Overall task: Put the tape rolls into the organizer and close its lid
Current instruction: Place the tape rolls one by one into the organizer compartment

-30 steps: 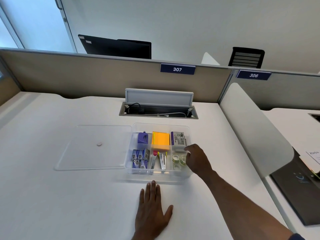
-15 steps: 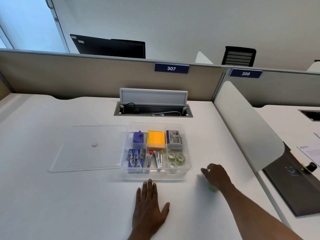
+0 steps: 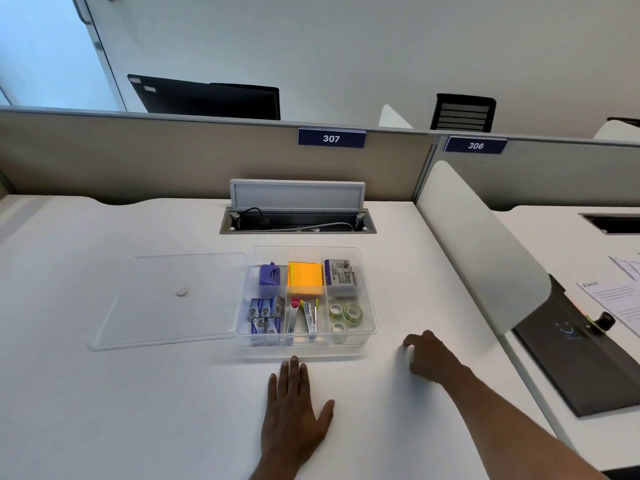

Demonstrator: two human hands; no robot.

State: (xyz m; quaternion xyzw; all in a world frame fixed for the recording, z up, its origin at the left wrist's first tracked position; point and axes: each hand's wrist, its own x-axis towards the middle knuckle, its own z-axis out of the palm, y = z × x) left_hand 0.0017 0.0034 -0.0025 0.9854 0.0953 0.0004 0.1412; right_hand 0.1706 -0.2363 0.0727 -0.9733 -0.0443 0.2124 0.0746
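Observation:
The clear organizer (image 3: 369,299) stands open on the white desk. Three tape rolls (image 3: 347,313) lie in its front right compartment. Its clear lid (image 3: 166,301) lies flat on the desk, touching the organizer's left side. My left hand (image 3: 294,407) rests flat on the desk just in front of the organizer, fingers spread. My right hand (image 3: 429,358) is on the desk to the organizer's front right, fingers curled down around a tape roll, of which only a pale sliver shows under the fingers.
The other compartments hold staple boxes (image 3: 265,315), orange sticky notes (image 3: 305,278) and staple removers. An open cable hatch (image 3: 298,223) sits behind the organizer. A white divider (image 3: 478,251) bounds the desk on the right, with a black folder (image 3: 581,362) and papers beyond.
My right hand left the organizer's tape compartment, moved right and toward me, and settled curled on the desk over a roll. My left hand stayed put.

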